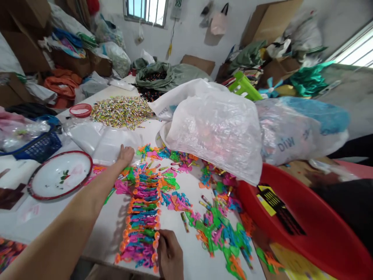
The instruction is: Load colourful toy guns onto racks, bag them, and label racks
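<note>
My left hand (126,154) reaches forward to the edge of a stack of clear plastic bags (108,146), its fingers bent and closed at the bag edge. Close to me stands a long row of small plastic pieces (145,217) in pink, blue, green and orange, with round orange ends along both sides. My right hand (171,252) is at the row's near right side, fingers curled in; what they hold, if anything, is hidden. Loose plastic pieces (215,225) of the same colours lie to the right, mixed with small printed tubes (184,222).
A heap of small printed tubes (122,111) lies farther back, beside a red basket (80,110). On the left are a white red-rimmed basin (61,175) and a blue basket (40,147). A large white plastic sack (215,124) and a red tub (314,217) fill the right.
</note>
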`<state>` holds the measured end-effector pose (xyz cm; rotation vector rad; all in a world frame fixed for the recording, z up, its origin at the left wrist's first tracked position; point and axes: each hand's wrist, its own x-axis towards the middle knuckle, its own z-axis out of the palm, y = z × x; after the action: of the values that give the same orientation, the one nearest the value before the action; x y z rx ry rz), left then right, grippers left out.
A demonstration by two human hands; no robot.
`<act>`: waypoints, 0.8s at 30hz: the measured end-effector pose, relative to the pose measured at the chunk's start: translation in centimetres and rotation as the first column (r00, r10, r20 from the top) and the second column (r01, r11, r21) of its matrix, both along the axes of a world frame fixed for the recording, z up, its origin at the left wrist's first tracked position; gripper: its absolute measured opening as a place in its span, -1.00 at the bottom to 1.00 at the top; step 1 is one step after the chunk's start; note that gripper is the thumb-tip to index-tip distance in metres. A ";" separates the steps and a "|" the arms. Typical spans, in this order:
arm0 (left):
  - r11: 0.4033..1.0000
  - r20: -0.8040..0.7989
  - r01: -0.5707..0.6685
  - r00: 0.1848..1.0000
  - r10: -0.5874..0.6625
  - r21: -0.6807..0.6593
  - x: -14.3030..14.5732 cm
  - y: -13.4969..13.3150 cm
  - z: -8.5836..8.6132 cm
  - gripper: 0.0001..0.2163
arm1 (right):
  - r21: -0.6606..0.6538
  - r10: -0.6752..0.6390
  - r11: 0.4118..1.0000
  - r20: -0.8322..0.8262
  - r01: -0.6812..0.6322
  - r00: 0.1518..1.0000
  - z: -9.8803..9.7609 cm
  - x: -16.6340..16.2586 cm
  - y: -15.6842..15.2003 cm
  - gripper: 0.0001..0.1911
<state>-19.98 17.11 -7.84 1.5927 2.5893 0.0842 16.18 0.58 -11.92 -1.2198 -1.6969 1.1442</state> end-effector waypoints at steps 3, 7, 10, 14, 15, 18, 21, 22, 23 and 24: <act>0.999 0.039 -0.037 0.999 0.037 0.014 -0.6 0.0 0.8 -0.69 | -0.004 -0.023 1.000 -0.016 0.023 1.000 -0.2 0.0 0.2 -0.72; 0.977 0.079 -0.186 0.981 0.178 0.109 -2.9 0.5 5.5 -0.70 | 0.011 0.054 0.999 -0.035 -0.053 0.998 -0.2 0.3 0.2 -0.74; 0.928 0.104 -0.266 0.963 0.247 0.262 -4.5 0.5 11.6 -0.73 | -0.053 0.095 0.994 -0.061 -0.098 0.994 -0.1 0.7 0.3 -0.72; 0.872 0.079 -0.114 0.993 0.086 0.476 -2.5 -1.4 20.6 -0.70 | -0.278 -0.070 0.960 -0.287 -0.014 0.955 1.8 1.0 3.0 -0.58; 0.859 0.052 -0.030 0.999 0.004 0.512 -0.9 -2.2 22.3 -0.70 | -0.292 -0.125 0.956 -0.337 0.023 0.933 3.0 1.0 4.2 -0.54; 0.793 -0.041 0.254 0.959 -0.279 0.554 6.2 -5.1 24.8 -0.76 | -0.186 -0.171 0.977 -0.409 0.101 0.896 8.4 1.9 7.9 -0.47; 0.641 -0.275 0.624 0.778 -0.565 0.447 14.2 -8.4 24.0 -0.84 | -0.080 -0.061 0.997 -0.528 0.023 0.847 14.0 4.1 9.9 -0.41; 0.567 -0.389 0.739 0.673 -0.629 0.364 16.7 -9.5 23.2 -0.84 | -0.068 -0.010 0.997 -0.550 -0.032 0.835 15.3 5.0 9.9 -0.38; 0.490 -0.493 0.829 0.556 -0.670 0.270 19.0 -10.6 22.3 -0.83 | -0.079 0.027 0.993 -0.558 -0.085 0.829 16.2 5.9 9.5 -0.36; 0.425 -0.570 0.887 0.448 -0.689 0.182 21.1 -11.8 21.3 -0.81 | -0.097 0.052 0.987 -0.556 -0.127 0.829 16.7 6.7 8.9 -0.35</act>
<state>1.09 5.36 13.42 3.2126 1.6805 0.3331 22.92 9.46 4.73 -0.7724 -1.2564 1.5125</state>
